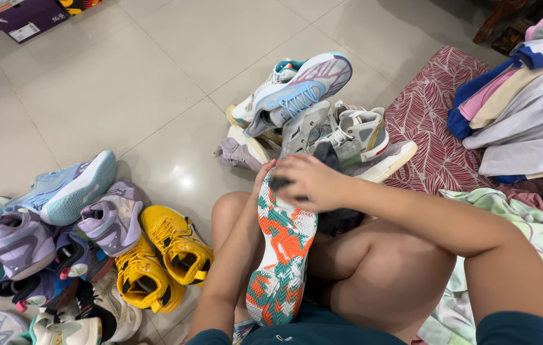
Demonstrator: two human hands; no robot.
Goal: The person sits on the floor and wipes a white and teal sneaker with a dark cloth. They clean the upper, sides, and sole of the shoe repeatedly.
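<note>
- The person sits on the floor with bare knees drawn up, and a sneaker (282, 246) stands on end against the legs, its sole turned up to the camera in a white, teal and orange pattern.
- The right hand (313, 182) lies over the toe end of that sneaker, fingers curled down around the tip so the knuckles face up; it clearly has hold of the shoe.
- The left hand (263, 174) is almost hidden behind the sneaker's upper edge; only a little of it shows pressed against the shoe's left side, and I cannot tell how far its fingers are closed.
- Just to the person's left, a pair of yellow sneakers (162, 255) lies touching a heap of purple, blue and white shoes (47, 223) that runs off the left edge of view, leaving only a narrow strip of tile between heap and knee.
- To the right, a pale green patterned cloth (540, 233) crowds the right arm.
- Beyond the hands, a second pile of sneakers (303, 115) sits close by, its nearest shoe just behind the fingers.
- A red leaf-print mat (428, 121) lies right of that pile, with folded clothes (520, 102) stacked on its far side.
- Farther out, the tiled floor (124, 70) opens wide, up to a purple shoebox (22, 19) at the top-left corner.
</note>
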